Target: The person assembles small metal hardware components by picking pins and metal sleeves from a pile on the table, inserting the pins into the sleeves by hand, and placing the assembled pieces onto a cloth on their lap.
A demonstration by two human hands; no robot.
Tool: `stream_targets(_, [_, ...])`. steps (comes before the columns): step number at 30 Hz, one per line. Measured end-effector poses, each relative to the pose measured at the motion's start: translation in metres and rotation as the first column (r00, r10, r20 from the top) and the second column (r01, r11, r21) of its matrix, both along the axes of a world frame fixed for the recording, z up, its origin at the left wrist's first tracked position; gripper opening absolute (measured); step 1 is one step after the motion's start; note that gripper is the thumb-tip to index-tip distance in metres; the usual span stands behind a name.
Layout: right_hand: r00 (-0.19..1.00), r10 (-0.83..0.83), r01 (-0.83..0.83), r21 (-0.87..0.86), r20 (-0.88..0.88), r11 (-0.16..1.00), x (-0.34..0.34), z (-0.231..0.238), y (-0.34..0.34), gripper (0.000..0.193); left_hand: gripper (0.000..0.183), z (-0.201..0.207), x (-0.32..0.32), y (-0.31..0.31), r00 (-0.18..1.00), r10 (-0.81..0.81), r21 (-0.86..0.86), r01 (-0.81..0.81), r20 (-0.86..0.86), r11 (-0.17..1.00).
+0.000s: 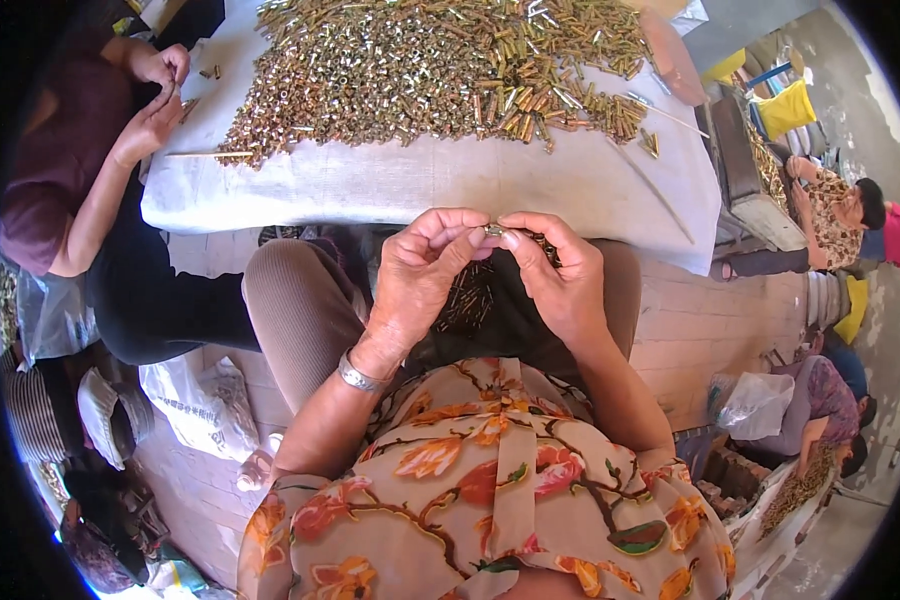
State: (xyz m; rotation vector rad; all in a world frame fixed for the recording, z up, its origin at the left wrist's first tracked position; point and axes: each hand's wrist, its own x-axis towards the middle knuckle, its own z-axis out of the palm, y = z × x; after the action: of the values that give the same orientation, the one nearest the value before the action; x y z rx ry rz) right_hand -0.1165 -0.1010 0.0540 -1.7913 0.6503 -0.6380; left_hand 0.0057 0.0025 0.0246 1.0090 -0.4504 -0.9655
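My left hand [422,270] and my right hand [555,272] meet in front of me, fingertips pinched together on a small metal piece [494,231]. Both hands hover over my lap, where a heap of small brass-coloured parts [467,298] lies on dark cloth between my knees. Just beyond my hands stands a table covered in white cloth [390,185], carrying a big pile of short gold and silver metal sleeves [420,65]. A metal bangle [358,376] circles my left wrist.
At the table's left a seated person's hands [155,95] work on small parts. More people sit at the right [840,215] beside another heap of parts. White plastic bags [195,400] and baskets lie on the brick floor at my left. Thin sticks [660,190] rest on the cloth.
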Motion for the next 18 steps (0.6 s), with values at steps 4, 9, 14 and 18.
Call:
stream_targets(4, [1.0,0.0,0.0,-0.001,-0.004,1.0,-0.0007,0.0003,-0.0006,0.013,0.019,-0.0021,-0.0016,0.0005,0.996,0.042,-0.034,-0.04,0.074,0.999])
stream_targets(9, [1.0,0.005,-0.005,0.007,0.003,1.0,-0.0011,0.0012,-0.0002,0.014,0.02,-0.002,-0.0032,-0.0006,0.997,0.077,-0.063,-0.076,0.024,0.995])
stream_targets(14, [0.996,0.031,-0.023,-0.104,0.079,0.994,0.0019,-0.0026,-0.0013,0.014,0.014,-0.003,-0.005,-0.0009,0.983,0.109,-0.015,-0.108,0.147,0.994])
stream_targets(18, [0.997,0.042,-0.025,-0.223,0.071,0.974,0.0014,-0.0048,-0.0035,0.013,0.013,-0.0025,-0.0037,0.001,0.962,0.117,0.015,-0.124,0.246,0.992])
